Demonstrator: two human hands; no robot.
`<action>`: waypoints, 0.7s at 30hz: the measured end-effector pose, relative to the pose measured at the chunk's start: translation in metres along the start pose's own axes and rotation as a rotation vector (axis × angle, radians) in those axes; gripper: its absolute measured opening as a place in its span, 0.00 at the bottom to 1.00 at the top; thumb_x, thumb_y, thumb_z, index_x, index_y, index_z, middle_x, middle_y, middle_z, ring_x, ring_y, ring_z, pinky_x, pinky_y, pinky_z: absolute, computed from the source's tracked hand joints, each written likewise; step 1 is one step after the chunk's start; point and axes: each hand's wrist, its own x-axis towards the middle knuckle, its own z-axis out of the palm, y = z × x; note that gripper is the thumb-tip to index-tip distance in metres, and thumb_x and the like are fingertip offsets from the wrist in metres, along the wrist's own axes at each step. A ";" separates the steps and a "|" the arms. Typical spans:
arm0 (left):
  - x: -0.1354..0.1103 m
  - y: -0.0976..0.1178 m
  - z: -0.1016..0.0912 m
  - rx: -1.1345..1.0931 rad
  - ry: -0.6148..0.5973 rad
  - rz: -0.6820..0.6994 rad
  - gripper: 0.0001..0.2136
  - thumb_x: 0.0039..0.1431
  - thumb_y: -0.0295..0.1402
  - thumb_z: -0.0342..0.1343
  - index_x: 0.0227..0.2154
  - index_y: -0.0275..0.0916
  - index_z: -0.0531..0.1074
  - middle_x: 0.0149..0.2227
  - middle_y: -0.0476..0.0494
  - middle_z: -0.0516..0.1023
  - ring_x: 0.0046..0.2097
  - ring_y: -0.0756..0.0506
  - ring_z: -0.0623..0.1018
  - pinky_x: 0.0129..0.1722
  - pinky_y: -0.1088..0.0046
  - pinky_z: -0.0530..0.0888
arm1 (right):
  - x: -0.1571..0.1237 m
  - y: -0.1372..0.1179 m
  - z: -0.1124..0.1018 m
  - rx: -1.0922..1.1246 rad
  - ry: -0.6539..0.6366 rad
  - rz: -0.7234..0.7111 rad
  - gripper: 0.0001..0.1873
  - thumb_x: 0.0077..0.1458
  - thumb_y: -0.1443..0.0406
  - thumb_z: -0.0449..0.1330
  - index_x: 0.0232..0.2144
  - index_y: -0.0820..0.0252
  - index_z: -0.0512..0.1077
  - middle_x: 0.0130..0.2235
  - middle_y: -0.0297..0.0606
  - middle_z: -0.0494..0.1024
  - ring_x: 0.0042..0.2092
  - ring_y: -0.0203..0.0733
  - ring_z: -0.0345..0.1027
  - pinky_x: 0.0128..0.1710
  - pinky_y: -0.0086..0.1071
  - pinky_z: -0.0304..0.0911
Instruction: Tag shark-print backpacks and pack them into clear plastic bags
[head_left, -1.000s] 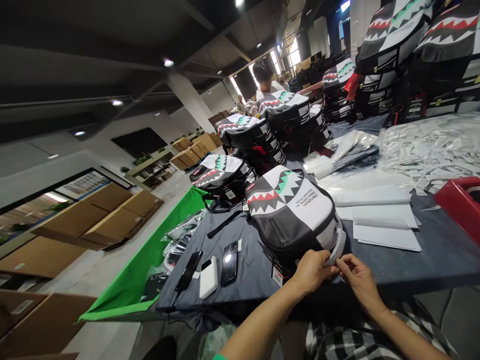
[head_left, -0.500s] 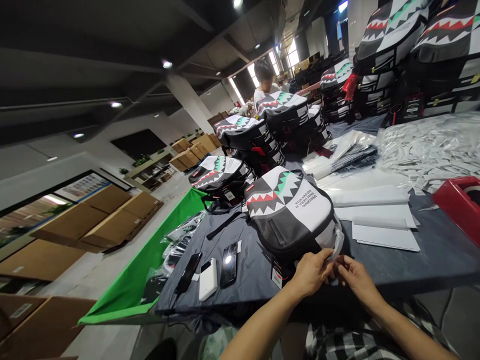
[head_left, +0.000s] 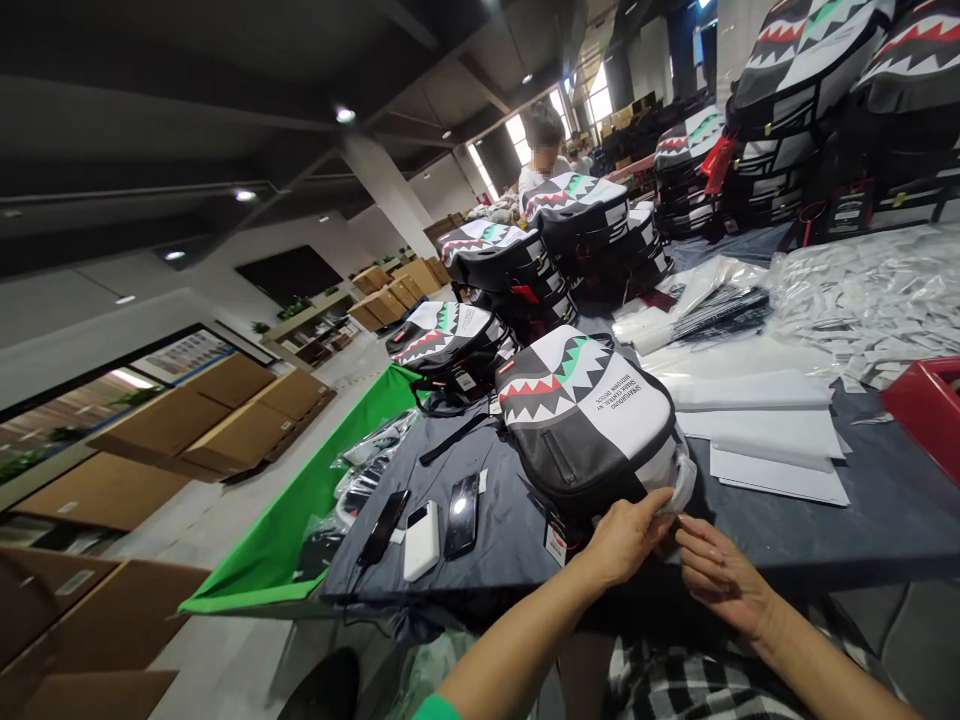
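Note:
A black, white and grey backpack (head_left: 592, 420) with a jagged red and green shark-mouth print lies on the cloth-covered table before me. Whitish, see-through plastic wrap (head_left: 682, 482) bunches at its near right side. My left hand (head_left: 628, 538) is closed, thumb and fingers pinching this plastic at the bag's lower edge. Close beside it, slightly apart, my right hand (head_left: 721, 575) has its fingers bent together; what they hold, if anything, is too small to make out. A paper tag (head_left: 556, 543) hangs from the bag's front, left of my left hand.
Two dark phones and a white power bank (head_left: 421, 541) lie left of the bag. White sheets (head_left: 780, 470) are spread to the right, near a red holder (head_left: 926, 410). Stacked backpacks (head_left: 510, 265) stand behind. A green-sided bin (head_left: 262, 540) adjoins the table; a person (head_left: 541, 150) is beyond.
My right hand has drawn away from my left, down and to the right, and turned. My left hand keeps its pinch on the plastic. The whole view has shifted slightly.

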 end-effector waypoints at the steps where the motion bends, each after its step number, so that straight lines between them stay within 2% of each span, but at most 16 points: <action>1: 0.000 -0.002 0.000 0.019 0.013 0.008 0.21 0.71 0.38 0.46 0.63 0.44 0.66 0.33 0.46 0.82 0.37 0.44 0.82 0.41 0.72 0.75 | 0.001 -0.003 0.000 0.068 -0.044 0.013 0.25 0.49 0.60 0.73 0.19 0.59 0.60 0.17 0.18 0.50 0.16 0.21 0.31 0.12 0.19 0.37; 4: -0.006 -0.017 -0.005 0.158 0.028 0.109 0.23 0.71 0.37 0.47 0.67 0.43 0.61 0.49 0.39 0.81 0.50 0.41 0.80 0.50 0.67 0.74 | 0.008 -0.010 -0.003 0.119 -0.088 0.016 0.23 0.52 0.64 0.71 0.18 0.60 0.61 0.17 0.18 0.49 0.16 0.20 0.29 0.12 0.17 0.40; 6: -0.014 -0.033 -0.012 0.277 -0.004 0.225 0.21 0.73 0.36 0.45 0.65 0.41 0.64 0.55 0.37 0.78 0.55 0.40 0.77 0.56 0.65 0.71 | 0.009 -0.012 -0.006 0.134 -0.106 0.023 0.13 0.54 0.67 0.69 0.24 0.61 0.69 0.18 0.18 0.51 0.15 0.20 0.30 0.12 0.15 0.42; 7: -0.019 -0.043 -0.016 0.339 -0.018 0.267 0.20 0.74 0.35 0.43 0.63 0.41 0.66 0.56 0.36 0.78 0.56 0.41 0.75 0.58 0.64 0.69 | 0.009 -0.013 -0.008 0.140 -0.114 0.028 0.06 0.56 0.68 0.68 0.31 0.61 0.73 0.19 0.18 0.52 0.15 0.21 0.32 0.13 0.14 0.42; 8: -0.023 -0.052 -0.021 0.400 -0.027 0.290 0.19 0.74 0.34 0.40 0.61 0.41 0.68 0.56 0.36 0.78 0.56 0.41 0.75 0.58 0.64 0.68 | 0.008 -0.012 -0.011 0.146 -0.123 0.037 0.05 0.57 0.68 0.67 0.37 0.60 0.75 0.19 0.17 0.52 0.15 0.21 0.34 0.13 0.14 0.43; 10: -0.027 -0.067 -0.027 0.516 -0.029 0.292 0.20 0.75 0.31 0.36 0.58 0.44 0.71 0.55 0.38 0.78 0.54 0.43 0.74 0.56 0.66 0.66 | 0.006 -0.010 -0.015 0.163 -0.133 0.052 0.12 0.60 0.68 0.65 0.47 0.58 0.75 0.19 0.17 0.53 0.14 0.20 0.38 0.13 0.12 0.44; 13: -0.022 -0.077 -0.027 0.635 -0.018 0.301 0.21 0.74 0.29 0.34 0.54 0.44 0.73 0.52 0.38 0.78 0.51 0.44 0.73 0.50 0.69 0.64 | 0.005 -0.007 -0.018 0.193 -0.113 0.076 0.15 0.59 0.70 0.66 0.48 0.58 0.75 0.18 0.17 0.56 0.14 0.20 0.45 0.13 0.12 0.46; 15: -0.016 -0.074 -0.023 0.690 -0.003 0.308 0.20 0.74 0.28 0.34 0.51 0.42 0.74 0.48 0.38 0.79 0.49 0.44 0.74 0.48 0.69 0.63 | 0.007 -0.008 -0.017 0.196 -0.090 0.083 0.16 0.56 0.72 0.67 0.48 0.56 0.76 0.19 0.17 0.58 0.14 0.20 0.48 0.14 0.11 0.48; 18: -0.016 -0.055 -0.015 0.749 0.062 0.290 0.17 0.73 0.26 0.38 0.47 0.39 0.73 0.43 0.37 0.79 0.48 0.43 0.75 0.49 0.67 0.65 | 0.011 -0.017 -0.009 0.130 -0.075 0.103 0.19 0.50 0.73 0.71 0.45 0.56 0.77 0.19 0.17 0.59 0.14 0.20 0.48 0.13 0.12 0.49; 20: -0.022 -0.035 -0.010 0.710 0.185 0.278 0.12 0.72 0.30 0.44 0.51 0.37 0.71 0.49 0.35 0.77 0.54 0.40 0.74 0.55 0.62 0.66 | 0.014 -0.024 -0.004 0.057 -0.070 0.135 0.19 0.46 0.71 0.74 0.42 0.57 0.78 0.18 0.18 0.59 0.14 0.19 0.46 0.13 0.12 0.50; 21: -0.024 -0.024 -0.008 0.639 0.252 0.279 0.14 0.71 0.34 0.49 0.55 0.36 0.68 0.53 0.33 0.75 0.58 0.37 0.72 0.58 0.60 0.65 | 0.016 -0.028 -0.002 0.018 -0.065 0.154 0.18 0.45 0.70 0.75 0.40 0.56 0.79 0.18 0.18 0.58 0.14 0.19 0.44 0.14 0.13 0.51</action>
